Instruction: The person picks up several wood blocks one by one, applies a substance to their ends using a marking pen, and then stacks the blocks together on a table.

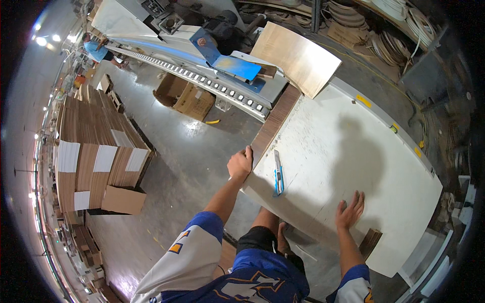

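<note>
brown board (274,120), frame centre, could slip off the white table (313,151) if the left hand (240,164), curled on its end, loosens; right hand (350,212) spread open.

The long brown piece (275,121) (its surface shows fine lines along the length) lies along the left edge of the white tabletop (313,136). A shorter brown piece (370,244), also lined, lies slanted at the near edge, toward the right.

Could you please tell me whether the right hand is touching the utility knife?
Apart: the head view shows white tabletop between the right hand and the utility knife.
</note>
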Motion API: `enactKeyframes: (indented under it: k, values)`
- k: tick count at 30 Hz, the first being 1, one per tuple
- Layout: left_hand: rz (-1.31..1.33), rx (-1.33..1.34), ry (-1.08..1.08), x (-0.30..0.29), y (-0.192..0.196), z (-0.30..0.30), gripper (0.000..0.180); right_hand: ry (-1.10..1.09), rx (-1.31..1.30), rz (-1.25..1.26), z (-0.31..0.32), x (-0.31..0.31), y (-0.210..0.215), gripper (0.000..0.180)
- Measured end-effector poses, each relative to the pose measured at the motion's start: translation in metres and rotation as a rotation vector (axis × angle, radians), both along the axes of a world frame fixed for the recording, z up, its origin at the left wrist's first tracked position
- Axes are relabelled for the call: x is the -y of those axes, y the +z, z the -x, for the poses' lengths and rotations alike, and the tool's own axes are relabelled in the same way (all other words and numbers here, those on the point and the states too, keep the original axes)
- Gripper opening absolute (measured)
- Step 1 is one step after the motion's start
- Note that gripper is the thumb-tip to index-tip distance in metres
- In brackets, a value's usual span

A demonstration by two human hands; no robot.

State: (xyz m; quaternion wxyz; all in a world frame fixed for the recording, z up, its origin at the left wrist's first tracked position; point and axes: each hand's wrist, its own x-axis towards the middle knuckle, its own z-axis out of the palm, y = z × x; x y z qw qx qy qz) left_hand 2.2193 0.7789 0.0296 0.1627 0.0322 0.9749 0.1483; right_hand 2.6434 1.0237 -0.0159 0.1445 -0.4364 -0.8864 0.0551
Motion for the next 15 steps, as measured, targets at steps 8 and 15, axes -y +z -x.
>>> enactKeyframes:
  k: [8, 15]
  values:
    - [-0.299, -0.292, -0.111, 0.024, -0.029, 0.007, 0.051, -0.053, 0.000, 0.034, 0.005, -0.008, -0.007, 0.072]
    - [-0.156, -0.723, -1.022, -0.126, 0.051, 0.118, 0.085, -0.107, -0.031, 0.096, -0.009, -0.003, -0.005, 0.074]
